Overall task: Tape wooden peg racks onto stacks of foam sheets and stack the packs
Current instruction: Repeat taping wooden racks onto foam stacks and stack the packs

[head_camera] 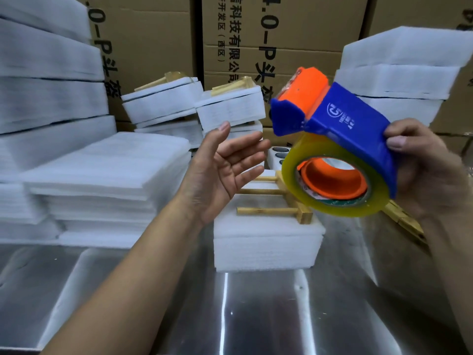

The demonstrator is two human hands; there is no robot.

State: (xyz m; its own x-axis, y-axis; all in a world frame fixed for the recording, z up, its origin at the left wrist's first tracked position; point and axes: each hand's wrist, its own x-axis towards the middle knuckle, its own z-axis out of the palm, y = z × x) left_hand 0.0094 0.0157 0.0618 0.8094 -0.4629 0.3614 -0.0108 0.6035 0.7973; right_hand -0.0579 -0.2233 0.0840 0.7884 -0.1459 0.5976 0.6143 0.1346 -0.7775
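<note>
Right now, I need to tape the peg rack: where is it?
In the head view, the wooden peg rack lies on the foam stack at centre, right of the left hand and partly behind the tape dispenser the right hand holds.

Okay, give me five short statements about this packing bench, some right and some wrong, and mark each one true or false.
1. The right hand holds the tape dispenser. True.
2. The left hand grips a foam sheet. False: it is open, palm up, and holds nothing.
3. A wooden peg rack lies on top of the foam stack in the middle. True.
4. The table is bare wood. False: the table is shiny metal.
5. Cardboard boxes with printed lettering stand at the back. True.
</note>
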